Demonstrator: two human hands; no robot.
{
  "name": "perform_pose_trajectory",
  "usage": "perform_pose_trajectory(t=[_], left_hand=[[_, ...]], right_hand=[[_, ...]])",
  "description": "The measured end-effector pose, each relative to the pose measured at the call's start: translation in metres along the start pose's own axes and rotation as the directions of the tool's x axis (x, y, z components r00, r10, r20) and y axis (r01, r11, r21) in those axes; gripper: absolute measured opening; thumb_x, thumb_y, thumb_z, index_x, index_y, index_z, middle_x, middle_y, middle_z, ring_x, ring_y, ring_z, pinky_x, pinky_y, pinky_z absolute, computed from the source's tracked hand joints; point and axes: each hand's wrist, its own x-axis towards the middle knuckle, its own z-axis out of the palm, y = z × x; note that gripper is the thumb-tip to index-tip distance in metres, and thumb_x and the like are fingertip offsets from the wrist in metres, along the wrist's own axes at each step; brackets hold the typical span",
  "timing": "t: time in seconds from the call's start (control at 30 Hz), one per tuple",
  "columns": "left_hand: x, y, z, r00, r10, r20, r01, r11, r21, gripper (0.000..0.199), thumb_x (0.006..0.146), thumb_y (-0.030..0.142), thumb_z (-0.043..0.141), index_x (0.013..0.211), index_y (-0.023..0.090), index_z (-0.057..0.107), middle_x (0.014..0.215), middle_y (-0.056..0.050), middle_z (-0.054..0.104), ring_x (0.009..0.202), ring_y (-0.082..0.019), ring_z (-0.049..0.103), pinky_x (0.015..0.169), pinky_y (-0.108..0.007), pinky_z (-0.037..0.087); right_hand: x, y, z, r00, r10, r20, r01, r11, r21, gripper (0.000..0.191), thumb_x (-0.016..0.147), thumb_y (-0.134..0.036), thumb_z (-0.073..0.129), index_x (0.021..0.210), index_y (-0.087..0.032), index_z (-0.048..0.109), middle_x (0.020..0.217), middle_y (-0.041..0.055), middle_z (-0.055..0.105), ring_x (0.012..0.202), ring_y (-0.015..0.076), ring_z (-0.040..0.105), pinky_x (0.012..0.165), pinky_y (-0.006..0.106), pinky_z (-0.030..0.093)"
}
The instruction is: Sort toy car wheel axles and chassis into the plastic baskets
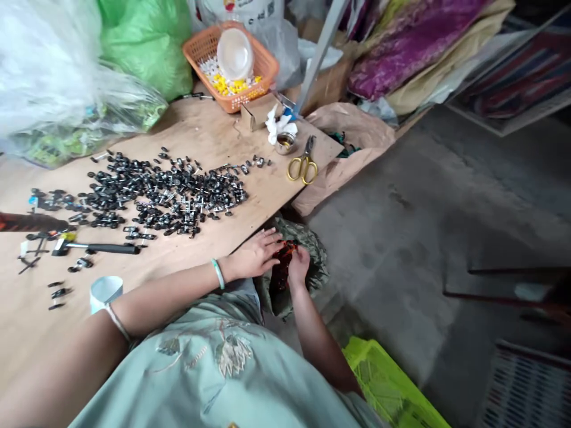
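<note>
My left hand point(255, 254) reaches past the table edge, palm down with its fingers stretched out and apart. Its fingertips are at the mouth of a dark green woven sack point(316, 245) below the table. Inside the sack lie dark, shiny pieces with orange edges point(281, 270), too blurred to name. My right hand point(298, 267) is over the sack mouth, beside those pieces, with its fingers curled closed. What it pinches, if anything, is hidden by the fingers.
Small black wheeled parts point(178, 190) lie heaped on the wooden table point(178, 270). A hammer point(111, 248), gold-handled scissors point(303, 169) and an orange basket point(232, 104) are there too. A yellow-green crate point(383, 380) stands on the floor to my right.
</note>
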Motion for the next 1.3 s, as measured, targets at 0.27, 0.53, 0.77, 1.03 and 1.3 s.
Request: perform_pose_trajectory(t=[0.27, 0.53, 0.77, 1.03, 1.3], left_hand=[[-0.011, -0.065, -0.086, 0.89, -0.36, -0.281, 0.438, 0.846, 0.304, 0.062, 0.1, 0.036, 0.062, 0.157, 0.015, 0.05, 0.169, -0.022, 0.039, 0.161, -0.044, 0.026, 0.129, -0.073, 0.015], [-0.095, -0.084, -0.105, 0.829, -0.369, -0.42, 0.476, 0.86, 0.185, 0.053, 0.105, 0.042, 0.051, 0.155, 0.023, 0.053, 0.154, -0.018, 0.056, 0.141, -0.032, 0.056, 0.117, -0.051, 0.048], [-0.093, -0.13, -0.146, 0.686, -0.428, -0.589, 0.616, 0.772, 0.158, 0.038, 0.099, 0.026, 0.057, 0.135, 0.016, 0.065, 0.146, -0.02, 0.059, 0.136, -0.035, 0.054, 0.114, -0.055, 0.047], [-0.102, -0.161, -0.17, 0.633, -0.583, -0.509, 0.721, 0.683, 0.116, 0.036, 0.093, 0.019, 0.055, 0.127, 0.016, 0.066, 0.121, -0.017, 0.066, 0.115, -0.035, 0.063, 0.102, -0.05, 0.052], [-0.072, -0.144, -0.169, 0.587, -0.52, -0.621, 0.715, 0.692, 0.097, 0.059, 0.081, 0.01, 0.058, 0.138, 0.023, 0.061, 0.15, -0.017, 0.054, 0.144, -0.043, 0.042, 0.116, -0.063, 0.035]], right_hand=[[0.161, -0.127, 0.159, 0.684, -0.39, 0.617, 0.604, 0.777, -0.177, 0.038, 0.103, -0.017, 0.044, 0.125, -0.021, 0.074, 0.133, 0.0143, 0.07, 0.128, 0.0286, 0.06, 0.119, 0.044, 0.044], [0.208, -0.16, 0.248, 0.587, -0.057, 0.808, 0.686, 0.564, -0.459, 0.035, 0.095, -0.007, 0.052, 0.12, -0.007, 0.076, 0.131, 0.0227, 0.071, 0.126, 0.0312, 0.064, 0.113, 0.039, 0.048], [0.213, -0.144, 0.253, 0.862, -0.116, 0.494, 0.101, 0.993, 0.057, 0.025, 0.093, -0.026, 0.062, 0.115, -0.019, 0.07, 0.107, 0.0068, 0.075, 0.104, 0.0216, 0.071, 0.099, 0.036, 0.058], [0.156, -0.13, 0.153, 0.822, 0.194, 0.535, -0.523, 0.629, 0.575, 0.023, 0.078, -0.032, 0.074, 0.095, -0.025, 0.059, 0.086, -0.0021, 0.07, 0.086, 0.0155, 0.072, 0.08, 0.029, 0.063], [0.172, -0.141, 0.157, 0.893, -0.08, 0.444, 0.222, 0.935, -0.277, 0.017, 0.091, -0.032, 0.067, 0.104, -0.021, 0.071, 0.107, 0.0086, 0.077, 0.099, 0.024, 0.07, 0.087, 0.035, 0.058]])
